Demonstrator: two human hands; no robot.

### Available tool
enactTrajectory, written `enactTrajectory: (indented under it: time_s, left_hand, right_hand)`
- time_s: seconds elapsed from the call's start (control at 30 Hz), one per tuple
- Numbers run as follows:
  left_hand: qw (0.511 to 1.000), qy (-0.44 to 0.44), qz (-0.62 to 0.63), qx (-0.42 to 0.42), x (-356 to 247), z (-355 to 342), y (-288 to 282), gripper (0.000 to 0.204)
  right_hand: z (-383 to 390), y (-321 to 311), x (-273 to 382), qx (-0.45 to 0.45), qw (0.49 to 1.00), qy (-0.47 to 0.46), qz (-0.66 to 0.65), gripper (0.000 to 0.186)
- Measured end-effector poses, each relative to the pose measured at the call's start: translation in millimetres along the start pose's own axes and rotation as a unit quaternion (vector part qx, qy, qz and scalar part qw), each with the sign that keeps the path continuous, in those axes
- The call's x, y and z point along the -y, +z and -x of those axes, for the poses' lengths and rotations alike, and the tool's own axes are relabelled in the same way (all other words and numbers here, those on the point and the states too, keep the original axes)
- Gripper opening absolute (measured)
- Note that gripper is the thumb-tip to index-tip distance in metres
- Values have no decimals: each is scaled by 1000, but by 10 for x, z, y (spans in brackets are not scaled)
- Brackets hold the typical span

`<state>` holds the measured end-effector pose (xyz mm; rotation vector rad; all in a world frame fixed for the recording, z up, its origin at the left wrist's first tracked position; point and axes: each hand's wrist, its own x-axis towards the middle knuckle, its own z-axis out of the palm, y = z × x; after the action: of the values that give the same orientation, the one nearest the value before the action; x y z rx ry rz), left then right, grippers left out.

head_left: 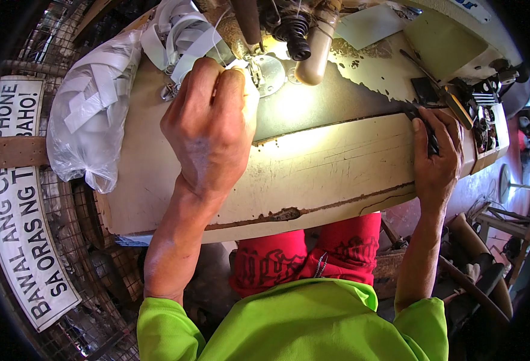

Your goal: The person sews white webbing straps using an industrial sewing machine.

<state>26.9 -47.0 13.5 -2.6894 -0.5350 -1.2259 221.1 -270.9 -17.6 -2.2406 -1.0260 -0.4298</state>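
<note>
White fabric strip (241,65) pinched in left hand (207,129), fingers closed on it, just beside needle plate (271,71) of sewing machine (313,42) at far edge of worn tabletop (313,168). More white strips (180,33) heaped just behind that hand, touching a clear plastic bag (93,114) stuffed with others at left edge. Right hand (436,153) well apart at right end of tabletop, fingers curled around a dark small tool (430,135), kind not clear. Crowded near it: scissors (436,90) and a tray of small parts (487,117). Below tabletop, red shorts (313,253) and green sleeves (301,319). White sign (18,198) on wire mesh at left.
</note>
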Motion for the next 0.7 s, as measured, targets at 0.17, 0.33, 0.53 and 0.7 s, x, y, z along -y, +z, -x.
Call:
enactTrajectory:
  time_s: [0.17,0.33,0.53,0.7]
  left_hand:
    - [1000,10,-8,5,-3,-4,0,16]
    - [1000,28,6,-7,31,15,44,16]
    - [1000,3,25,-10,21,22,56,16]
    - [1000,9,19,-13,54,29,76,17]
  right_hand:
    - [3,4,-4,0,1000,2,1,20]
    - [4,-2,10,7,1000,4,-4,20]
    - [6,-5,5,9,1000,7,1,20]
    - [7,-14,-14,7,1000,2,-7,20]
